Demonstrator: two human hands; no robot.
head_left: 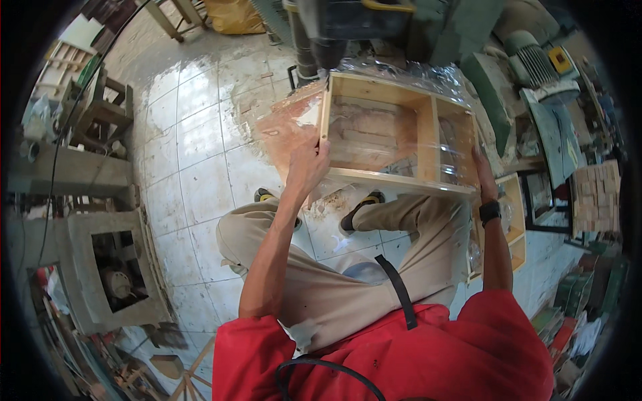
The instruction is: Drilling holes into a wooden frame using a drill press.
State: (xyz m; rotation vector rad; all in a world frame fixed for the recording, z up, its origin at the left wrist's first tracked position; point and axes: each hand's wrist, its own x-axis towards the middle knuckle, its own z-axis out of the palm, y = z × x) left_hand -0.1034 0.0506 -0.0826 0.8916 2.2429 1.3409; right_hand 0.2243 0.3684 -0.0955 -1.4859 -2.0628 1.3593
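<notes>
"Where is your work sitting?"

"The wooden frame (394,180) is spanning the gap between my hands. My left hand (309,164) is pinching its left rail, towards the near corner; my right hand (484,175) is clasping the opposite end, some fingers hiding behind the wood."

"And what is surrounding you?"

"A stained, white-tiled floor (204,134) is spreading underfoot. Off to my left, a concrete housing (80,287) is showing a square opening. A worn brown board (287,127) is poking out past the frame's left side."

"Anything crowding you?"

"A dark machine (321,27) is looming beyond, ending right by the far left corner; whether it's touching, I can't tell. A second frame (519,214) is sitting beside my right hand. Clear film (374,67) is bunching along the far edge, wood blocks (595,197) are stacking up farther right, and a black watch (489,212) is circling my right wrist."
</notes>
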